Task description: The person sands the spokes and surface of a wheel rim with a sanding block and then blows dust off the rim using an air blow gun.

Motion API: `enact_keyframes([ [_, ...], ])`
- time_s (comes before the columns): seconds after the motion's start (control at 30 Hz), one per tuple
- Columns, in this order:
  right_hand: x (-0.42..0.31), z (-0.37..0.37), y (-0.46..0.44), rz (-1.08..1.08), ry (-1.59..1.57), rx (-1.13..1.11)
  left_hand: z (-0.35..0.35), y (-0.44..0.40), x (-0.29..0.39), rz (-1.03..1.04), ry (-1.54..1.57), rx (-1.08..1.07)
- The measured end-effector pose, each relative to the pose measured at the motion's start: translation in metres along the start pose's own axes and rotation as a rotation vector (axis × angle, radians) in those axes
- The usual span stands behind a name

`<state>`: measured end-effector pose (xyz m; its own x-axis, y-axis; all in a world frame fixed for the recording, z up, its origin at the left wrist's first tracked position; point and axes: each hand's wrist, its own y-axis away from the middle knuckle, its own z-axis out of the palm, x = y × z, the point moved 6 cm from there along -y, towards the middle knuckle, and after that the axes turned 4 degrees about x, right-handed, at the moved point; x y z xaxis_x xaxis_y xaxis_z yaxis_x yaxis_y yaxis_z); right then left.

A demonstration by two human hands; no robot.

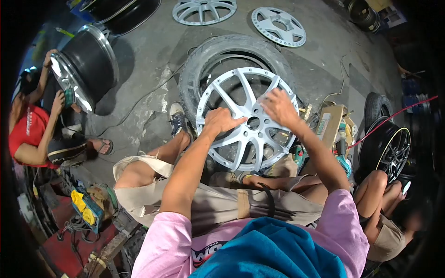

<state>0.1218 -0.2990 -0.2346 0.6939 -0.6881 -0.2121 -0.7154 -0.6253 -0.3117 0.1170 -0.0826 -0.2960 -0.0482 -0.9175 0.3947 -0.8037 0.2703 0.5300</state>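
A pale grey, multi-spoke wheel face [243, 150] lies tilted in front of me, partly resting on a worn tyre [190, 88]. My left hand [222, 121] is closed over a spoke on its left side, the thumb stretched toward the centre hole. My right hand [279, 109] is on the upper right spokes with its fingers bent and pressed together. Slight blur hides what, if anything, sits under those fingers.
Two more grey wheel faces, a spoked one [204, 11] and a star-shaped one [279, 27], lie on the floor ahead. At left, a person in red [34, 129] holds a power tool against a wheel barrel [88, 67]. Cardboard box [330, 123], drill [342, 139] and red hose [394, 118] are right.
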Motion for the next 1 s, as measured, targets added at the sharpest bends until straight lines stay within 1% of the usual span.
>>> enact_keyframes([
  [0.07, 0.034, -0.005, -0.018, 0.098, 0.213, -0.019, -0.002, 0.003, 0.001, 0.008, 0.015, 0.03],
  [0.1, 0.05, -0.006, -0.028, 0.229, 0.299, -0.023, 0.0, 0.0, 0.0, -0.01, 0.02, 0.007],
  [0.13, 0.047, -0.004, -0.029, 0.22, 0.3, -0.027, 0.003, 0.0, 0.0, -0.014, 0.028, 0.01],
  [0.2, 0.037, 0.011, -0.037, 0.182, 0.34, -0.241, 0.003, -0.002, -0.002, -0.036, -0.012, -0.015],
  [0.23, 0.026, 0.023, -0.032, 0.121, 0.009, -0.308, 0.004, -0.002, -0.003, -0.027, 0.021, 0.019],
  [0.27, 0.016, 0.02, -0.023, 0.058, -0.116, -0.201, 0.004, -0.004, -0.007, -0.031, 0.026, 0.024],
  [0.33, 0.05, 0.015, -0.027, 0.266, 0.032, -0.269, 0.007, -0.005, -0.005, 0.029, 0.062, 0.037],
  [0.37, 0.071, 0.011, -0.031, 0.304, 0.129, -0.204, 0.008, -0.007, -0.006, 0.033, 0.062, 0.019],
  [0.47, 0.069, 0.021, -0.028, 0.317, 0.143, -0.184, 0.005, -0.003, -0.006, -0.022, 0.052, 0.001],
  [0.53, 0.026, 0.026, -0.023, 0.074, -0.167, -0.241, 0.006, -0.005, -0.007, -0.011, 0.061, 0.009],
  [0.6, 0.047, 0.02, -0.027, 0.293, -0.144, -0.312, 0.011, -0.006, -0.004, 0.008, 0.065, 0.015],
  [0.63, 0.054, 0.013, -0.032, 0.29, -0.144, -0.308, 0.01, -0.008, -0.006, 0.007, 0.059, 0.025],
  [0.7, 0.074, -0.01, -0.034, 0.399, 0.035, -0.076, 0.011, -0.006, -0.008, 0.004, 0.051, 0.027],
  [0.73, 0.071, -0.002, -0.027, 0.4, 0.035, -0.075, 0.008, -0.005, -0.007, 0.001, 0.059, 0.027],
  [0.8, 0.033, 0.006, -0.006, 0.182, 0.018, 0.152, 0.006, -0.004, -0.005, -0.003, 0.07, 0.026],
  [0.83, 0.012, 0.002, -0.005, 0.129, -0.012, 0.063, 0.005, -0.004, -0.005, -0.001, 0.075, 0.037],
  [0.87, 0.013, -0.001, -0.007, 0.129, -0.016, 0.063, 0.006, -0.003, -0.005, 0.001, 0.079, 0.046],
  [0.93, 0.024, -0.011, -0.001, 0.166, 0.075, 0.173, 0.006, -0.003, -0.005, 0.0, 0.071, 0.015],
  [0.97, 0.042, -0.013, -0.002, 0.257, 0.113, 0.259, 0.005, -0.004, -0.004, 0.0, 0.067, -0.001],
  [1.0, 0.048, -0.006, 0.0, 0.263, 0.115, 0.262, 0.006, -0.004, -0.004, 0.004, 0.062, -0.003],
])
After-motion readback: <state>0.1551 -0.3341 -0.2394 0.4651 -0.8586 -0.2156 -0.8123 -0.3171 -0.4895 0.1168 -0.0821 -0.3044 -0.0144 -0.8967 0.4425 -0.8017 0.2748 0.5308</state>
